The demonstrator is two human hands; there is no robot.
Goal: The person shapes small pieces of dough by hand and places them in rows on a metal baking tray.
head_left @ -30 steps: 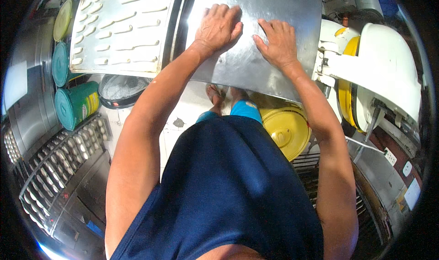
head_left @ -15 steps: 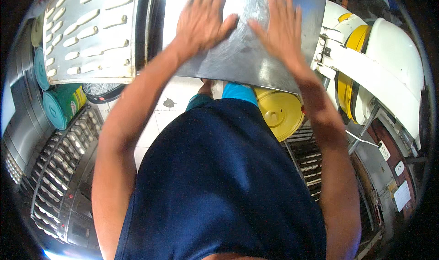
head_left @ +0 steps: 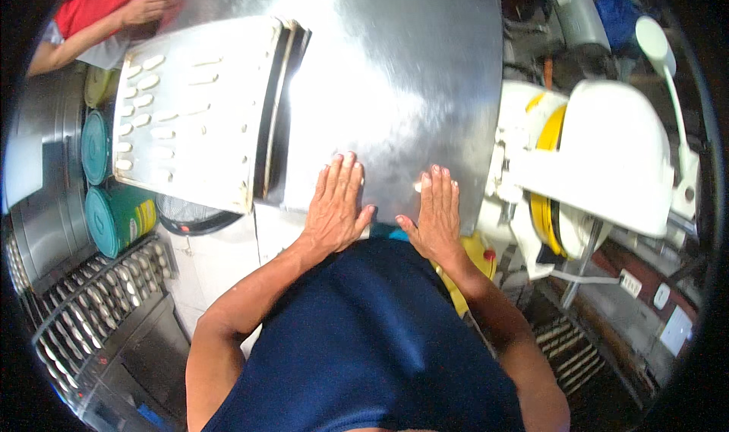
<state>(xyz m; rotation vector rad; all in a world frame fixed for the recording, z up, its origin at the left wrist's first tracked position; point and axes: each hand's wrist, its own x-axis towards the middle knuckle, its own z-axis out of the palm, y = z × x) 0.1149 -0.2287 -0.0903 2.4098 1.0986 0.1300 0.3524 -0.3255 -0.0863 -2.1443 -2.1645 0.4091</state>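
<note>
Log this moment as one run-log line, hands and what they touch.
left hand: flat, palm down on shiny steel tabletop | right hand: flat beside it, same tabletop | left: pale tray of dough pieces

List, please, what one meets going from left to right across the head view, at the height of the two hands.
Teal-lidded tin → tray of dough pieces → left hand → right hand → white machine with a yellow part.

Worktop (head_left: 425, 75): sheet metal, smooth, brushed, with bright glare; baking tray (head_left: 199, 120): dull pale metal, matt, bearing soft, floury-looking dough pieces (head_left: 143, 82); machine housing (head_left: 607, 158): white, smooth, semi-gloss, with yellow glossy part (head_left: 548, 204); tins (head_left: 114, 219): glossy teal lids; shirt (head_left: 364, 348): navy cloth, matt.
</note>
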